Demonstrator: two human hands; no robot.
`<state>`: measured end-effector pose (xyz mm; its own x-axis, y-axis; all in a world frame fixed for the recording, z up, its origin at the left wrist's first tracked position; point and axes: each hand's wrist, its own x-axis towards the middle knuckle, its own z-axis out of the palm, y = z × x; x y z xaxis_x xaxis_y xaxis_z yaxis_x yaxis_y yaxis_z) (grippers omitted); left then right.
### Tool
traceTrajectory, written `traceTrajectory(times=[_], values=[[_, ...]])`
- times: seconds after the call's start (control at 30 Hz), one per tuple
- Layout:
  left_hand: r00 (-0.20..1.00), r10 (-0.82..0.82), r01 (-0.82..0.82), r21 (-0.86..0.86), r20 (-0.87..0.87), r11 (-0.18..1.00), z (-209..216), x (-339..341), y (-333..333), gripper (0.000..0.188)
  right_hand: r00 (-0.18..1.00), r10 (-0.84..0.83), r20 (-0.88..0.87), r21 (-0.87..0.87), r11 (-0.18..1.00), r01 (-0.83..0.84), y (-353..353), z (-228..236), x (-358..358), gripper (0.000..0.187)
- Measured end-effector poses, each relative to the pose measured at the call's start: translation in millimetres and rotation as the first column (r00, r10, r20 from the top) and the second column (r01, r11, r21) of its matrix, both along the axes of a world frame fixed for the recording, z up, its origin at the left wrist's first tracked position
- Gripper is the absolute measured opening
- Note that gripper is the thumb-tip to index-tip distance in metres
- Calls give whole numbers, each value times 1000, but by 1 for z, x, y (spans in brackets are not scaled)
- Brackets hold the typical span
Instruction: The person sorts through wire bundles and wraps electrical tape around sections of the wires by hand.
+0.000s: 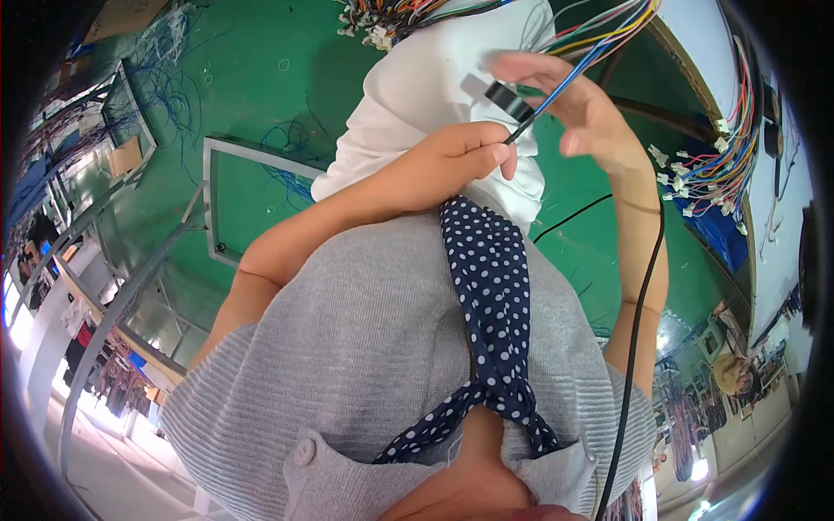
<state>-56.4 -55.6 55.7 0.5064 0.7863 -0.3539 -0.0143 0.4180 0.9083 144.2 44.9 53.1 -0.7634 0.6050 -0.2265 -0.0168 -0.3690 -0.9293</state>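
My left hand point(473, 156) is closed, its thumb and fingers pinching the dark end of a wire bundle point(608, 42). From there the blue, yellow, red and other coloured wires run up to the right. A roll of black tape point(510, 101) sits beside the bundle, just above my left fingertips. My right hand point(586, 108) is curved around the roll and the wires with its thumb and fingers apart, slightly blurred. Whether its fingers touch the roll, I cannot tell.
Wires with white connectors point(704, 178) hang off a board point(730, 52) at the right. More wires point(382, 22) lie at the top. A metal frame point(261, 152) stands on the green floor point(287, 95) to the left. A black cable point(638, 321) runs past my right arm.
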Motion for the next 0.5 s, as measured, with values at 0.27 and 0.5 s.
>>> traceTrajectory(times=[0.27,0.5], values=[[945,123,-32,289,-304,957,-10,0,-3,21,889,345,302,56,924,-378,31,-3,19,28],[733,139,262,465,-666,846,-22,7,-3,20,973,41,-228,-488,860,-151,2,19,29,58]])
